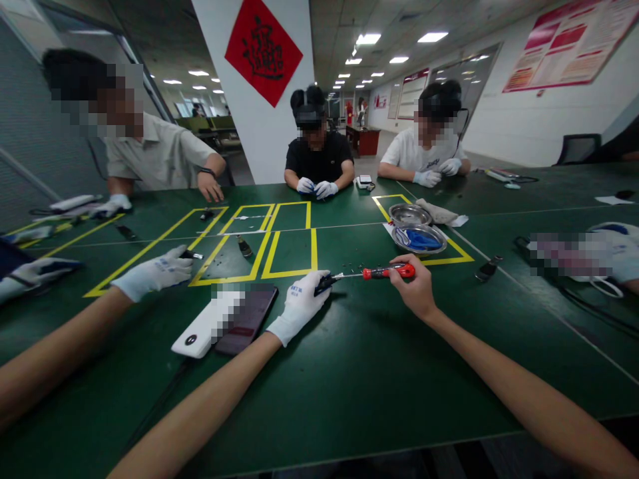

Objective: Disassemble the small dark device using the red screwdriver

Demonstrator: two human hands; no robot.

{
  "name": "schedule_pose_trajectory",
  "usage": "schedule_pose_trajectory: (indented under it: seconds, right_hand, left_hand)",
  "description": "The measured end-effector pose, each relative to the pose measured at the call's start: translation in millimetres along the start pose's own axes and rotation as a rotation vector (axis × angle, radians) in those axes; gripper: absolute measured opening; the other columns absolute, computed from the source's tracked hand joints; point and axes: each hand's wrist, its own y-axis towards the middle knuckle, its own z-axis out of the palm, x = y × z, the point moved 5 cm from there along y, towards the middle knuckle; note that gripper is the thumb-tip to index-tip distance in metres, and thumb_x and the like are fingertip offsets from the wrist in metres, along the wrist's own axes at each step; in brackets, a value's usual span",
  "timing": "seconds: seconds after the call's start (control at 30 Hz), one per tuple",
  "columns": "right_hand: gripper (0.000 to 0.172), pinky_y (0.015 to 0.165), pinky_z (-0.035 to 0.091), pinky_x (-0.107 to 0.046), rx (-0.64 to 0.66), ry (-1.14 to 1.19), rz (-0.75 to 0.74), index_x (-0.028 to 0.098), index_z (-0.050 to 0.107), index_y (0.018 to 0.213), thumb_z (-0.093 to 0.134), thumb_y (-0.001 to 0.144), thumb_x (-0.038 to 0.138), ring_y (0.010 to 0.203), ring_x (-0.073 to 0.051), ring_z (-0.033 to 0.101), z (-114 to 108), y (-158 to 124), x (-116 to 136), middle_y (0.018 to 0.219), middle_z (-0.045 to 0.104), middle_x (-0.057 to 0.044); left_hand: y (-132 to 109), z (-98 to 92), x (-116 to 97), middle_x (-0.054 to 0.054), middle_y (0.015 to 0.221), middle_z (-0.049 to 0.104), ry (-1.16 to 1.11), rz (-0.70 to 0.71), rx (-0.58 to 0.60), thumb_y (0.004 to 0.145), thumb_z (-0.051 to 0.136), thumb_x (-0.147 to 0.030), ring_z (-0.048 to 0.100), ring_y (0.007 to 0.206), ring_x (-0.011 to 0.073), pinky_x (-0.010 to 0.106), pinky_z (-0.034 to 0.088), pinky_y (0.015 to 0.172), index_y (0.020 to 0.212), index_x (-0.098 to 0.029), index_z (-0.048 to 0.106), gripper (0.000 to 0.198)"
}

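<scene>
Three people sit along the far side of a green table (349, 386) in a long room lit by ceiling panels. Behind them a white pillar (259, 133) carries a red sign (263, 50), and red posters (569, 43) hang on the right wall. Yellow tape (272, 254) marks boxes on the tabletop.

At the left a neighbour's gloved hand (154, 271) rests by the tape, pinching a small dark piece. A white phone (197, 332) and a dark phone (247, 318) lie side by side, just left of the left hand (299, 305). That hand, gloved, is closed on a small black part (324, 283) low over the table, just outside the tape.

The screwdriver (384, 272), red-handled, lies level with its tip at the part. The bare right hand (417, 287) grips the handle's end.

Beyond it, inside a taped box, the far bowl (410, 207) is steel, its contents unclear. The near bowl (433, 249) holds something blue (419, 239). A cloth (439, 211) lies just right of the far bowl.
</scene>
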Motion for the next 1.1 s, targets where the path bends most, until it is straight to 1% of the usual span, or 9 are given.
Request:
schedule_pose_trajectory:
  seconds: [0.13,0.27,0.4,0.53,0.6,0.7,0.87,0.97,1.1]
  right_hand:
    - [0.017,0.06,0.041,-0.028,-0.033,0.043,0.044,0.019,0.058,0.085,0.056,0.083,0.036,0.064,-0.014,0.05,-2,4,-5,0.075,0.055,-0.001]
    - [0.021,0.056,0.04,-0.026,-0.026,0.122,0.102,0.018,0.057,0.088,0.056,0.083,0.039,0.06,-0.013,0.048,-1,7,-15,0.072,0.054,0.0]
    - [0.021,0.052,0.04,-0.025,-0.083,0.171,0.129,0.019,0.056,0.093,0.056,0.083,0.038,0.055,-0.013,0.048,-4,7,-24,0.067,0.051,0.002]
    - [0.021,0.052,0.041,-0.025,-0.128,0.189,0.124,0.019,0.055,0.094,0.055,0.084,0.037,0.055,-0.013,0.049,-7,7,-25,0.067,0.051,0.003]
    - [0.021,0.052,0.041,-0.025,-0.125,0.194,0.121,0.019,0.055,0.094,0.056,0.084,0.037,0.055,-0.012,0.049,-6,6,-26,0.067,0.051,0.003]
    - [0.02,0.052,0.04,-0.025,-0.107,0.199,0.11,0.019,0.056,0.093,0.056,0.083,0.036,0.054,-0.012,0.048,-3,6,-27,0.066,0.05,0.003]
    - [0.018,0.051,0.039,-0.024,-0.081,0.209,0.088,0.019,0.056,0.093,0.057,0.082,0.033,0.053,-0.011,0.047,2,4,-27,0.066,0.05,0.003]
    - [0.017,0.054,0.041,-0.025,-0.061,0.204,0.074,0.019,0.056,0.093,0.058,0.083,0.032,0.058,-0.012,0.049,2,2,-25,0.071,0.052,0.002]
    - [0.016,0.058,0.042,-0.026,-0.034,0.184,0.056,0.019,0.056,0.094,0.057,0.083,0.03,0.062,-0.013,0.05,2,1,-20,0.076,0.053,0.001]
  left_hand:
    - [-1,1.5,0,0.005,0.109,0.066,0.001,0.036,0.034,0.076,0.063,-0.027,0.061,0.101,0.0243,0.037,0.045,0.092,0.114,-0.027,0.06,0.038]
    - [-2,1.6,-2,0.006,0.111,0.065,0.005,0.05,0.063,0.078,0.062,-0.028,0.061,0.103,0.0245,0.038,0.045,0.092,0.115,-0.026,0.059,0.038]
    - [-1,-0.7,-4,0.006,0.109,0.065,0.005,0.04,0.051,0.078,0.061,-0.027,0.061,0.101,0.0242,0.038,0.046,0.091,0.116,-0.026,0.057,0.038]
    - [1,-2.0,-4,0.007,0.114,0.063,0.003,0.036,0.028,0.076,0.062,-0.024,0.06,0.103,0.0241,0.038,0.046,0.092,0.124,-0.025,0.051,0.049]
    - [1,-2.4,-4,0.008,0.119,0.059,0.003,0.048,0.024,0.076,0.061,-0.023,0.057,0.108,0.0242,0.039,0.044,0.095,0.127,-0.024,0.048,0.052]
    - [2,-2.3,-4,0.008,0.119,0.057,0.003,0.075,0.046,0.077,0.06,-0.022,0.055,0.11,0.0229,0.038,0.044,0.096,0.124,-0.023,0.049,0.049]
    - [2,-1.5,-2,0.004,0.111,0.056,0.035,0.066,0.076,0.076,0.061,-0.02,0.056,0.104,0.0198,0.034,0.046,0.091,0.117,-0.025,0.052,0.042]
    - [2,-0.3,0,0.003,0.107,0.056,0.055,0.048,0.082,0.076,0.061,-0.019,0.057,0.1,0.0189,0.033,0.047,0.087,0.115,-0.026,0.054,0.04]
    - [2,0.6,1,0.002,0.106,0.056,0.055,0.044,0.08,0.076,0.063,-0.02,0.057,0.098,0.0181,0.032,0.047,0.086,0.112,-0.026,0.055,0.037]
